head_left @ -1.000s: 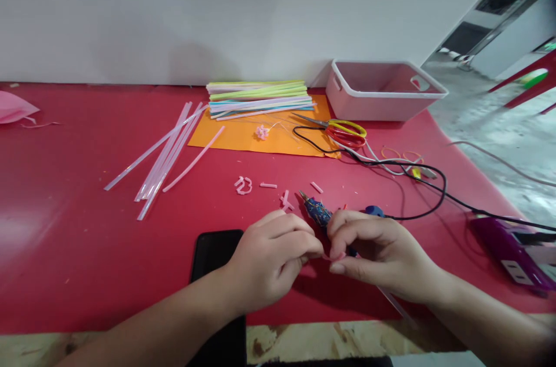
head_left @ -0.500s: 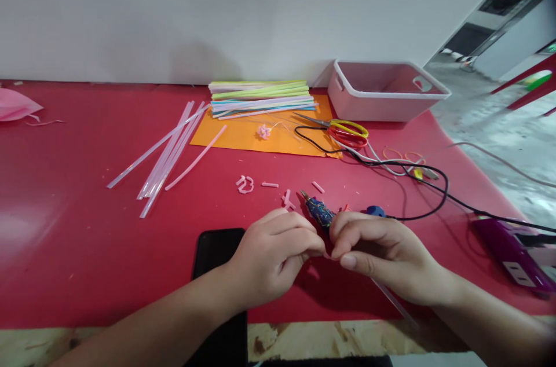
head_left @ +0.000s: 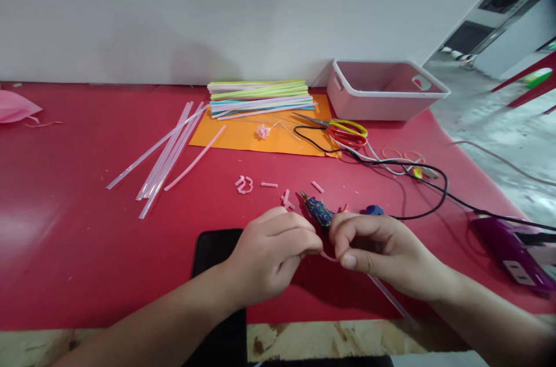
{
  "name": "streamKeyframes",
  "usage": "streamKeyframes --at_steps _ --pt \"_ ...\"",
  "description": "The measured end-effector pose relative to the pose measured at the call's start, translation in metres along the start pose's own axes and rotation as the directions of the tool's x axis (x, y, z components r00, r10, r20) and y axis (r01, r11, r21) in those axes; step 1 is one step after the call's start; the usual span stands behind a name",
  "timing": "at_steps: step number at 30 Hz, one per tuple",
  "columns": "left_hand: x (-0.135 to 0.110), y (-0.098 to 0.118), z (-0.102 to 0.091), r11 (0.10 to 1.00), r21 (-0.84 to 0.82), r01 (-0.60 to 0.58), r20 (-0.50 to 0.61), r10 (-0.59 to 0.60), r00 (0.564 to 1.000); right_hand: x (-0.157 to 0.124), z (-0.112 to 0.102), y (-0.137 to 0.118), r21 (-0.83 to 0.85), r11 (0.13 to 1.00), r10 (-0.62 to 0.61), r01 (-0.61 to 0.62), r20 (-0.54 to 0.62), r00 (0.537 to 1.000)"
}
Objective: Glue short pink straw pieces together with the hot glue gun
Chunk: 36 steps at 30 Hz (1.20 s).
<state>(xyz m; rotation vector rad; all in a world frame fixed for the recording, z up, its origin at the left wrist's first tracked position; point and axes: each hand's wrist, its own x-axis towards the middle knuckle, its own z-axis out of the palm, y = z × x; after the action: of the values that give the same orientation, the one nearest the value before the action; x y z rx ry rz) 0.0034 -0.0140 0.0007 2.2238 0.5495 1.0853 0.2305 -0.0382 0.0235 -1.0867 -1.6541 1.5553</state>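
My left hand [head_left: 271, 254] and my right hand [head_left: 376, 251] meet low in the middle of the red table [head_left: 78, 228], each pinched on one end of a short, bent pink straw piece [head_left: 328, 256]. Just behind the fingers lies a blue glue gun [head_left: 319, 212] with a black cord [head_left: 428, 196]. Small pink straw bits [head_left: 245, 184] are scattered beyond my hands. A clear glue stick [head_left: 391, 300] pokes out from under my right hand.
A black phone [head_left: 215, 251] lies under my left wrist. Loose pale straws [head_left: 167, 153] lie left; a stacked straw bundle [head_left: 260, 98] sits on orange paper [head_left: 243, 136]. Scissors [head_left: 345, 129], a white bin [head_left: 384, 89], a purple power strip [head_left: 510, 248] stand right.
My hands have drawn slightly apart, so the pink straw piece now shows as a curve between the fingertips. Nothing else on the table moved.
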Motion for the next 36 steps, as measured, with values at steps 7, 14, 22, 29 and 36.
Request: streamKeyframes --at_steps 7,14,22,29,36 --pt "0.001 0.000 0.000 0.999 0.026 -0.025 0.022 0.024 0.999 0.000 0.001 -0.002 0.001 1.000 0.021 -0.021 0.078 0.997" --pt "0.000 0.002 0.001 0.998 0.053 -0.027 0.034 0.025 0.999 -0.001 -0.001 -0.004 0.063 0.997 0.036 -0.045 0.140 0.990" --pt "0.001 0.001 -0.001 1.000 0.024 0.005 0.023 -0.006 1.000 -0.002 0.002 0.001 0.128 0.984 0.112 -0.127 0.118 0.987" --pt "0.005 -0.003 -0.001 0.873 -0.292 0.390 -0.144 -0.443 0.885 0.004 -0.030 0.013 -0.565 0.823 -0.205 -0.057 -0.389 0.898" --pt "0.009 -0.003 0.001 0.662 -0.529 0.532 -0.128 -0.681 0.721 0.011 -0.058 0.016 -0.903 0.421 -0.315 0.088 -0.054 0.947"
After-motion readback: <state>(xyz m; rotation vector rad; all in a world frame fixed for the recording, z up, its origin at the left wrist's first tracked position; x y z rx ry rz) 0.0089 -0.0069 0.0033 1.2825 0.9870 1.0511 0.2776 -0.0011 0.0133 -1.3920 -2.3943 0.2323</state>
